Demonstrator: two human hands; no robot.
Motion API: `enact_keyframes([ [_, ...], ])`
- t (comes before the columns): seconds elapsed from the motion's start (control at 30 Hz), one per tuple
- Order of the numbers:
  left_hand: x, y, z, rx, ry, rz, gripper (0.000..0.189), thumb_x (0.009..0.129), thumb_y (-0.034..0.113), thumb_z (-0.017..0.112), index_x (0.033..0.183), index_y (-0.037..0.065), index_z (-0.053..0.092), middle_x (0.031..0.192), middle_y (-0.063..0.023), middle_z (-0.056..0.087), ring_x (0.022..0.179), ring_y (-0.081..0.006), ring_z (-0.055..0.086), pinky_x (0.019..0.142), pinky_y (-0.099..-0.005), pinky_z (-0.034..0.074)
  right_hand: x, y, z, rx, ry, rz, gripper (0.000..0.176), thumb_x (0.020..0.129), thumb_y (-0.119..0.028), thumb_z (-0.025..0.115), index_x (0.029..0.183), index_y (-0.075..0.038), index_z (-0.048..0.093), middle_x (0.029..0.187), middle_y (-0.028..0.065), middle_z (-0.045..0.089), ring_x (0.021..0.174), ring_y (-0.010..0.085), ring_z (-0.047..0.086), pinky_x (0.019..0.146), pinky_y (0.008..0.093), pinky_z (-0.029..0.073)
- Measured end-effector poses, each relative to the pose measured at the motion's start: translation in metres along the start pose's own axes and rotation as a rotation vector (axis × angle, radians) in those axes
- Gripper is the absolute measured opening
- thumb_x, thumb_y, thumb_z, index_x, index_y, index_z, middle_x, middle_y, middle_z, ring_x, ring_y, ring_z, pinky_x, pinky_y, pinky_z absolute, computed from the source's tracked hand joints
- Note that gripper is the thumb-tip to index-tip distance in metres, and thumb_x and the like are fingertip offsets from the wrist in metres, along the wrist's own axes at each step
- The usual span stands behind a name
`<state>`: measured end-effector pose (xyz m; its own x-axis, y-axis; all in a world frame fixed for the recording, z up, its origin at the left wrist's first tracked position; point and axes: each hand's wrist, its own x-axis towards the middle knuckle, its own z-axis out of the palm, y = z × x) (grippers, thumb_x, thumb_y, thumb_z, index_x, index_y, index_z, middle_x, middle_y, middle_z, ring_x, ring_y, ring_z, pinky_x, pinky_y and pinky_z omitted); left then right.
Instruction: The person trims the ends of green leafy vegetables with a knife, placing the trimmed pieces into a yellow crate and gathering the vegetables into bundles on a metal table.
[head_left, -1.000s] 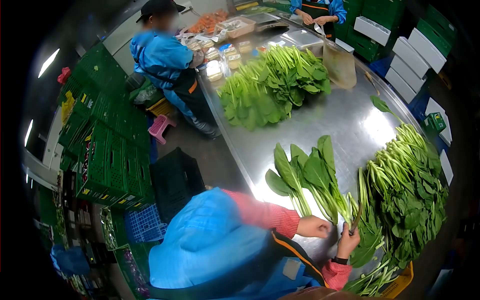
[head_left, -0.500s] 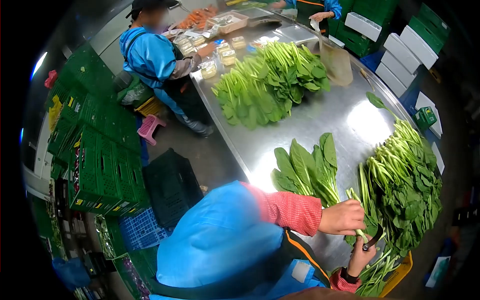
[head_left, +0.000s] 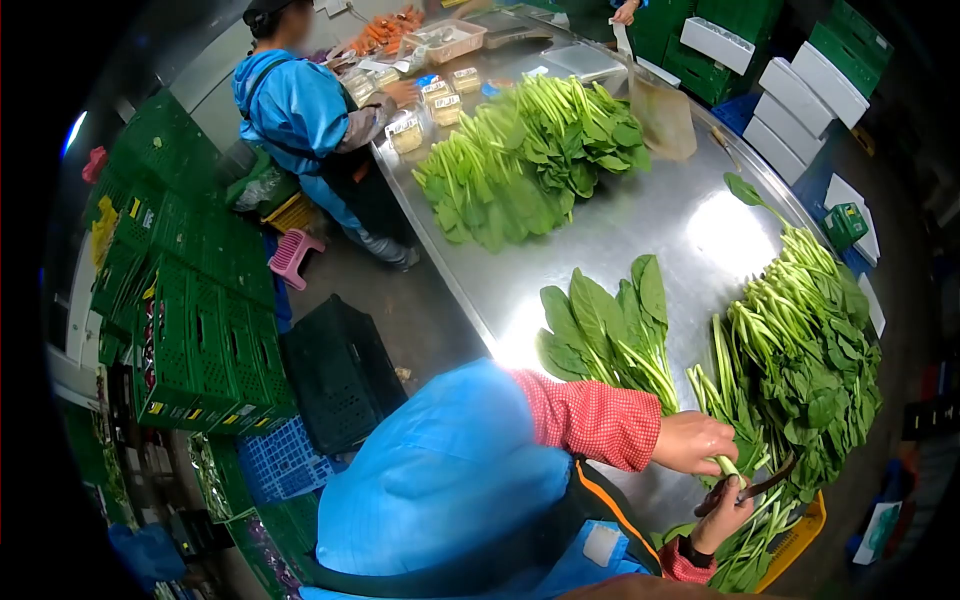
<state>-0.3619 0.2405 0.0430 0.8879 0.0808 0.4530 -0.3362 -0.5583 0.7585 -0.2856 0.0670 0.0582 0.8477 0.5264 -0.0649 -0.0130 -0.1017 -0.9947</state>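
The left hand (head_left: 697,442) is closed round the pale stems of a bunch of greens (head_left: 728,464) at the near right of the steel table (head_left: 660,215); the leaves of that bunch run off into the big loose heap (head_left: 810,360) on the right; the right hand (head_left: 725,510), just nearer, is wrapped tight on the dark handle of a knife (head_left: 752,484), whose blade points far-right at the stem ends, though whether it touches them I cannot tell; the step in hand looks like trimming the stem ends; a cut here calls for the stems held level and firm, with the blade drawn across them clear of the left fingers; a small laid-out row of greens (head_left: 610,330) lies just left of the hands; a yellow crate (head_left: 800,535) sits at the near right edge; at the far end lie another heap (head_left: 530,160) and a co-worker in blue (head_left: 295,100)
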Motion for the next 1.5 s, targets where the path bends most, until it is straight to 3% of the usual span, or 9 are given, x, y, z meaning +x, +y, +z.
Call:
enact_keyframes([
  [0.4, 0.077, 0.021, 0.031, -0.057, 0.066, -0.121, 0.028, 0.081, 0.024, 0.067, 0.099, 0.002, 0.065, 0.086, -0.0168, 0.064, 0.076, -0.0354, 0.063, 0.067, -0.0397, 0.051, 0.030, 0.028, -0.068, -0.052, 0.105, -0.112, 0.025, 0.098, -0.022, 0.052, 0.092, 0.001, 0.058, 0.067, -0.0023, 0.049, 0.054, 0.0044, 0.040, 0.047, 0.0209, 0.031],
  [0.57, 0.096, -0.015, 0.059, -0.325, -0.097, -0.536, 0.037, 0.085, 0.030, 0.066, 0.106, -0.001, 0.065, 0.084, -0.0103, 0.069, 0.073, -0.0159, 0.065, 0.066, -0.0310, 0.053, 0.051, 0.057, -0.102, -0.219, 0.132, -0.127, 0.029, 0.097, -0.021, 0.053, 0.104, 0.005, 0.062, 0.088, 0.0070, 0.063, 0.080, 0.0135, 0.054, 0.072, 0.0278, 0.046],
  [0.67, 0.097, -0.008, 0.062, -0.572, -0.153, -0.848, 0.041, 0.087, 0.033, 0.066, 0.115, 0.002, 0.062, 0.088, -0.0072, 0.068, 0.070, -0.0130, 0.064, 0.061, -0.0280, 0.053, 0.054, 0.051, -0.119, -0.494, 0.183, -0.099, 0.022, 0.093, -0.019, 0.057, 0.102, 0.000, 0.065, 0.083, 0.0133, 0.067, 0.070, 0.0209, 0.062, 0.065, 0.0316, 0.048],
  [0.9, 0.103, -0.011, 0.099, -0.800, -0.185, -0.875, 0.029, 0.091, 0.024, 0.064, 0.109, 0.001, 0.063, 0.087, -0.0027, 0.066, 0.072, -0.0081, 0.060, 0.065, -0.0236, 0.050, 0.054, 0.039, -0.139, -0.755, 0.248, -0.524, 0.010, 0.082, -0.005, 0.064, 0.092, -0.004, 0.065, 0.083, 0.0105, 0.066, 0.073, 0.0291, 0.064, 0.063, 0.0334, 0.050],
  [1.1, 0.111, 0.008, 0.114, -0.829, -0.202, -0.852, 0.031, 0.089, 0.024, 0.068, 0.108, 0.000, 0.063, 0.086, -0.0030, 0.066, 0.072, -0.0084, 0.060, 0.065, -0.0227, 0.048, 0.072, 0.103, -0.180, -0.895, 0.299, -0.387, 0.010, 0.085, -0.017, 0.063, 0.088, -0.008, 0.066, 0.084, 0.0101, 0.067, 0.068, 0.0301, 0.064, 0.059, 0.0383, 0.051],
  [1.2, 0.114, 0.004, 0.119, -0.742, -0.151, -0.812, 0.033, 0.088, 0.025, 0.069, 0.108, 0.000, 0.060, 0.087, -0.0043, 0.065, 0.075, -0.0108, 0.061, 0.068, -0.0245, 0.049, 0.065, 0.124, -0.208, -0.570, 0.255, 0.102, 0.021, 0.090, -0.020, 0.061, 0.102, -0.003, 0.066, 0.086, 0.0125, 0.069, 0.064, 0.0245, 0.064, 0.060, 0.0352, 0.050],
  [1.33, 0.112, -0.014, 0.140, -0.787, -0.267, -0.870, 0.015, 0.091, 0.016, 0.064, 0.101, 0.007, 0.055, 0.094, -0.0027, 0.067, 0.086, -0.0080, 0.063, 0.070, -0.0223, 0.051, 0.051, 0.065, -0.175, 0.072, -0.032, -0.009, 0.034, 0.086, -0.016, 0.068, 0.115, -0.001, 0.060, 0.082, -0.0010, 0.060, 0.074, 0.0085, 0.057, 0.063, 0.0260, 0.047],
  [1.43, 0.115, -0.010, 0.147, -0.760, -0.166, -0.838, 0.031, 0.089, 0.026, 0.067, 0.106, 0.004, 0.053, 0.089, -0.0042, 0.066, 0.077, -0.0105, 0.062, 0.066, -0.0222, 0.048, 0.053, 0.042, -0.168, 0.111, -0.038, 0.069, 0.025, 0.085, -0.017, 0.069, 0.102, 0.000, 0.061, 0.076, -0.0025, 0.057, 0.066, 0.0056, 0.053, 0.058, 0.0199, 0.043],
  [1.5, 0.110, -0.022, 0.144, -0.368, -0.118, -0.688, 0.056, 0.083, 0.031, 0.073, 0.123, 0.001, 0.047, 0.114, -0.0170, 0.060, 0.103, -0.0258, 0.059, 0.085, -0.0347, 0.047, 0.053, 0.040, -0.189, 0.213, 0.053, 0.194, 0.020, 0.085, -0.017, 0.069, 0.093, -0.001, 0.061, 0.071, -0.0025, 0.058, 0.056, 0.0046, 0.049, 0.050, 0.0197, 0.039],
])
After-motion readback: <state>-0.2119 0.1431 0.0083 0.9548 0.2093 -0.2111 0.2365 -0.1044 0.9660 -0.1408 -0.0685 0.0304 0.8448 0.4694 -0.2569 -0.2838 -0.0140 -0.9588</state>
